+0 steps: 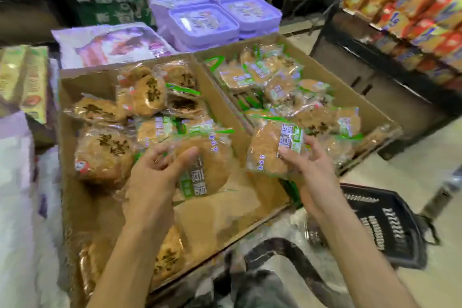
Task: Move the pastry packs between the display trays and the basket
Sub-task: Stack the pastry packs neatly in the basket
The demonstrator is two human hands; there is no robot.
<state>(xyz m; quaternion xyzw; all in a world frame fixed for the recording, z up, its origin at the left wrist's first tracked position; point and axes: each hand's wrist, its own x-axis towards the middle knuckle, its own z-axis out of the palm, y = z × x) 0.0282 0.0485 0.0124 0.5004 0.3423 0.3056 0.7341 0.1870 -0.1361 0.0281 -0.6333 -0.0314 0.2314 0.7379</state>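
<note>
While both hands hold a pastry pack each, the two cardboard trays sit side by side underneath.

Biggest first: left tray (82, 207) lies under and beyond the left fingers, right tray (322, 67) is beyond the right fingers, both piled with wrapped round pastries. Black basket (390, 227) is down below the right wrist, well back from the fingertips. Left hand (152, 177) reaches in palm-down, forearm angled up from the bottom edge, thumb and fingers curled around the near edge of a pastry pack (210, 165) that sticks out just past the fingertips over the left tray. Right hand (310, 167) is tilted up, fingers spread a bit, thumb and fingertips pinching a second pack (270, 147) by its label side, above the seam between the trays.
</note>
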